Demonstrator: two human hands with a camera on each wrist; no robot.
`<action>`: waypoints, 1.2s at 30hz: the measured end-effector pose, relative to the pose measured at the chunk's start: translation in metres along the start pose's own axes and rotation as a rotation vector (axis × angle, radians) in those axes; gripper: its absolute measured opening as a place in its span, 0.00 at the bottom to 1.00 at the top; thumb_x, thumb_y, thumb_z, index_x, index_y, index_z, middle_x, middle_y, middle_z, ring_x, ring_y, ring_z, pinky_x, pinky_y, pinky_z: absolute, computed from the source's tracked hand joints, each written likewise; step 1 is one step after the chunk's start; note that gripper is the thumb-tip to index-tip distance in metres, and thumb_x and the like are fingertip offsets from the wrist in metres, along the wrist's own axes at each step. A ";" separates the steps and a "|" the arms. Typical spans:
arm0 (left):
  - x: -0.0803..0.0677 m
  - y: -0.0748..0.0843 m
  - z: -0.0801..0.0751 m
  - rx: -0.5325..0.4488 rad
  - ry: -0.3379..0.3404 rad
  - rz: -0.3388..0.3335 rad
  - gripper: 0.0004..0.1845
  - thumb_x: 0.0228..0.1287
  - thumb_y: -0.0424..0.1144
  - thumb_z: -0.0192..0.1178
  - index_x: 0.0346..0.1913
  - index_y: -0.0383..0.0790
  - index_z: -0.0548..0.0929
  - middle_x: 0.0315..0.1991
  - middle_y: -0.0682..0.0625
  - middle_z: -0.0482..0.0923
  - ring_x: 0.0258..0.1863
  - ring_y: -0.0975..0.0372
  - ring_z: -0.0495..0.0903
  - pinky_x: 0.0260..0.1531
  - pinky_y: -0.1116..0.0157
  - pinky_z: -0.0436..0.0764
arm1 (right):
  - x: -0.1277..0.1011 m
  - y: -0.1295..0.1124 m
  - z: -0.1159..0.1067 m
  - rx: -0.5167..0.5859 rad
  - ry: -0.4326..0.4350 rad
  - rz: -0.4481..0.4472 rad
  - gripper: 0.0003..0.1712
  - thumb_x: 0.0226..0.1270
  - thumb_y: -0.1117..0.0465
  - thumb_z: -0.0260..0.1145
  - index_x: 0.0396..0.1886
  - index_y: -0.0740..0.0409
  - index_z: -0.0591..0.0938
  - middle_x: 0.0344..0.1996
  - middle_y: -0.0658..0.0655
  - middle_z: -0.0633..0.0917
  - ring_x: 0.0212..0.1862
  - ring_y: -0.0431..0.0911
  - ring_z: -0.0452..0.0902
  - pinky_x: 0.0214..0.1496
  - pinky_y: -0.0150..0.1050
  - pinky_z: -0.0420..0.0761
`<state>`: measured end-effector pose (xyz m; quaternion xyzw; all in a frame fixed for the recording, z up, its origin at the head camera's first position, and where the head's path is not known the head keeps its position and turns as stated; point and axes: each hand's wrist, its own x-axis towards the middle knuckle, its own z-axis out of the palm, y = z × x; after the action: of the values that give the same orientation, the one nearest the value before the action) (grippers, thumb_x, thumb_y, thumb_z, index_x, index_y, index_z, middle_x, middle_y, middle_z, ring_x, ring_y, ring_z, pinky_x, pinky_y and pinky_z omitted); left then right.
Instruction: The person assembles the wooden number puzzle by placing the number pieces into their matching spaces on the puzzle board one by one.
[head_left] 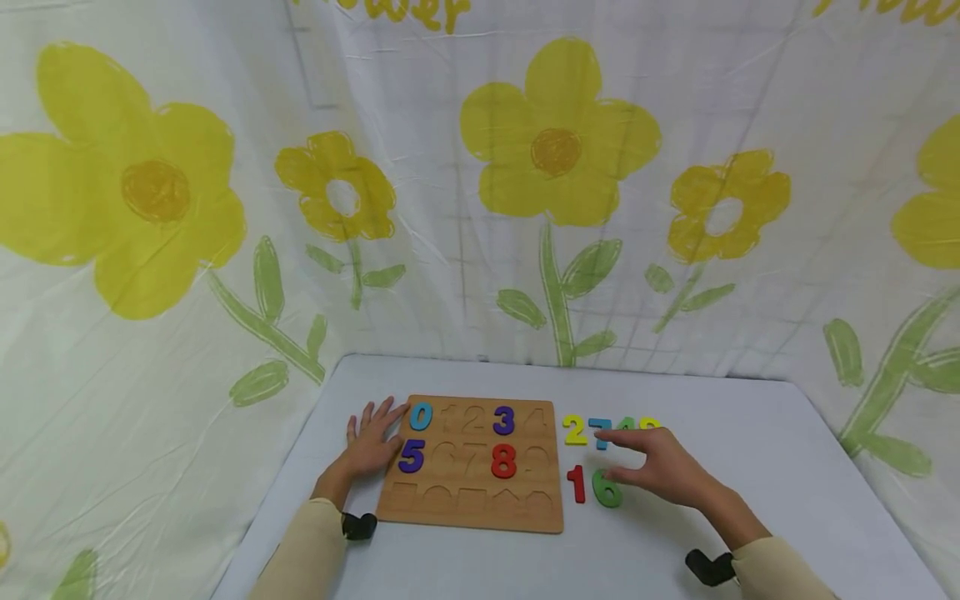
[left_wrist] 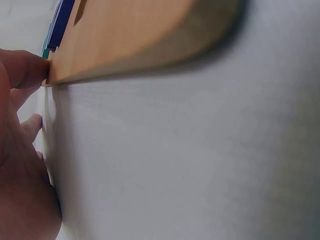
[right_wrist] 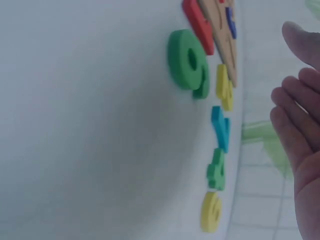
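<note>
Head view shows both hands low over a pale grey worktop [head_left: 750, 433]. The left hand [head_left: 371, 444] lies flat with fingers spread and straight, its fingertips against the left edge of a wooden number puzzle board [head_left: 472, 512]; the left wrist view confirms a finger [left_wrist: 25, 67] touching the board's rounded, smooth-sanded edge [left_wrist: 140, 45]. The right hand [head_left: 660, 467] hovers open, fingers relaxed and slightly apart, gripping nothing, above a cluster of loose numerals just right of the board.

Seated in the board are a blue 0 [head_left: 421, 416], a purple 3 [head_left: 503, 421], a purple 5 [head_left: 411, 457] and a red 8 [head_left: 503, 461]; the other recesses show bare wood, with a row of shape cut-outs along the near edge. On the worktop lie a yellow 2 [head_left: 574, 430], a blue 7 [head_left: 597, 429], a red 1 [head_left: 576, 484] and a green 6 [head_left: 606, 490]; two further pieces, green and yellow, sit partly hidden behind the right hand. The right wrist view shows these pieces as thick, matte, flat-faced blocks with rounded outlines, the green 6 [right_wrist: 187, 60] nearest. A white cloth printed with yellow flowers [head_left: 558, 133] hangs behind.
</note>
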<state>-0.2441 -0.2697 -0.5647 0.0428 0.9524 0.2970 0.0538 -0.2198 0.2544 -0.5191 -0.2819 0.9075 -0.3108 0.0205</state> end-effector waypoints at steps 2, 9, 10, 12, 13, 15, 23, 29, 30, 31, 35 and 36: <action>0.000 -0.001 0.000 0.001 -0.001 -0.001 0.35 0.77 0.35 0.55 0.85 0.42 0.67 0.89 0.32 0.49 0.88 0.29 0.36 0.80 0.26 0.28 | -0.006 0.004 0.001 0.003 -0.011 0.007 0.33 0.66 0.50 0.83 0.69 0.51 0.87 0.63 0.53 0.91 0.63 0.56 0.90 0.61 0.55 0.90; 0.002 -0.005 0.004 0.001 0.011 0.005 0.36 0.75 0.36 0.55 0.85 0.43 0.67 0.89 0.32 0.49 0.87 0.29 0.36 0.80 0.26 0.28 | -0.023 0.013 0.009 0.060 -0.065 0.088 0.35 0.65 0.49 0.83 0.70 0.51 0.86 0.65 0.51 0.90 0.66 0.56 0.88 0.64 0.56 0.88; 0.001 -0.006 0.004 -0.009 0.020 0.015 0.36 0.75 0.36 0.55 0.84 0.43 0.68 0.88 0.31 0.50 0.87 0.29 0.36 0.79 0.26 0.29 | -0.024 0.014 0.010 0.064 -0.064 0.094 0.35 0.65 0.49 0.83 0.70 0.51 0.86 0.65 0.51 0.90 0.66 0.56 0.88 0.64 0.56 0.88; 0.001 -0.008 0.005 -0.024 0.036 0.029 0.36 0.74 0.36 0.55 0.84 0.42 0.68 0.88 0.30 0.51 0.87 0.28 0.37 0.79 0.26 0.29 | -0.026 0.017 0.013 0.062 -0.057 0.088 0.35 0.64 0.49 0.84 0.70 0.51 0.87 0.65 0.49 0.90 0.66 0.54 0.88 0.65 0.56 0.88; 0.000 -0.007 0.005 -0.023 0.033 0.029 0.35 0.74 0.36 0.55 0.84 0.43 0.68 0.88 0.30 0.51 0.87 0.28 0.37 0.79 0.26 0.28 | -0.027 0.018 0.015 0.056 -0.053 0.083 0.35 0.64 0.49 0.84 0.70 0.51 0.87 0.64 0.49 0.90 0.66 0.53 0.88 0.64 0.55 0.88; 0.000 -0.006 0.003 -0.021 0.024 0.025 0.35 0.75 0.36 0.55 0.84 0.43 0.68 0.88 0.31 0.50 0.87 0.28 0.37 0.79 0.26 0.28 | -0.027 0.020 0.018 0.048 -0.048 0.070 0.35 0.63 0.50 0.84 0.70 0.51 0.87 0.64 0.47 0.91 0.66 0.51 0.88 0.64 0.53 0.88; 0.002 -0.001 -0.001 0.018 -0.017 -0.004 0.35 0.78 0.36 0.56 0.85 0.44 0.66 0.89 0.33 0.48 0.88 0.30 0.35 0.80 0.26 0.28 | -0.027 0.023 0.026 0.060 -0.060 0.040 0.36 0.62 0.50 0.85 0.69 0.54 0.87 0.63 0.48 0.91 0.66 0.49 0.88 0.65 0.51 0.88; 0.002 0.001 -0.002 0.015 -0.020 -0.004 0.35 0.78 0.36 0.56 0.85 0.44 0.66 0.89 0.33 0.48 0.88 0.30 0.36 0.80 0.27 0.29 | -0.025 0.026 0.031 0.064 -0.083 0.064 0.37 0.63 0.49 0.84 0.70 0.53 0.86 0.65 0.49 0.90 0.68 0.49 0.87 0.66 0.50 0.87; 0.002 0.001 -0.003 0.013 -0.017 -0.001 0.35 0.78 0.36 0.56 0.85 0.43 0.67 0.89 0.33 0.49 0.88 0.30 0.36 0.80 0.26 0.29 | -0.025 0.026 0.031 0.065 -0.086 0.065 0.37 0.63 0.49 0.84 0.70 0.52 0.86 0.65 0.49 0.90 0.68 0.49 0.86 0.66 0.50 0.87; 0.001 0.001 -0.003 0.011 -0.017 -0.002 0.35 0.78 0.37 0.56 0.85 0.43 0.67 0.89 0.33 0.49 0.88 0.30 0.36 0.80 0.26 0.29 | -0.025 0.026 0.032 0.062 -0.087 0.065 0.37 0.63 0.49 0.84 0.70 0.52 0.86 0.65 0.49 0.90 0.68 0.49 0.86 0.66 0.50 0.87; 0.000 0.002 -0.003 0.000 0.002 0.007 0.35 0.77 0.36 0.58 0.84 0.42 0.68 0.88 0.31 0.51 0.87 0.29 0.38 0.79 0.25 0.30 | -0.025 0.027 0.033 0.040 -0.087 0.056 0.37 0.63 0.50 0.84 0.71 0.52 0.86 0.65 0.49 0.90 0.67 0.48 0.87 0.65 0.47 0.88; 0.000 0.002 -0.002 -0.001 0.002 0.006 0.35 0.77 0.36 0.58 0.84 0.42 0.68 0.88 0.32 0.51 0.87 0.29 0.38 0.79 0.25 0.30 | -0.025 0.027 0.034 0.033 -0.089 0.052 0.37 0.63 0.49 0.84 0.71 0.52 0.86 0.65 0.48 0.90 0.67 0.48 0.87 0.65 0.46 0.88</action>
<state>-0.2443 -0.2697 -0.5618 0.0452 0.9521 0.2979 0.0518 -0.2056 0.2665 -0.5654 -0.2715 0.9073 -0.3123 0.0737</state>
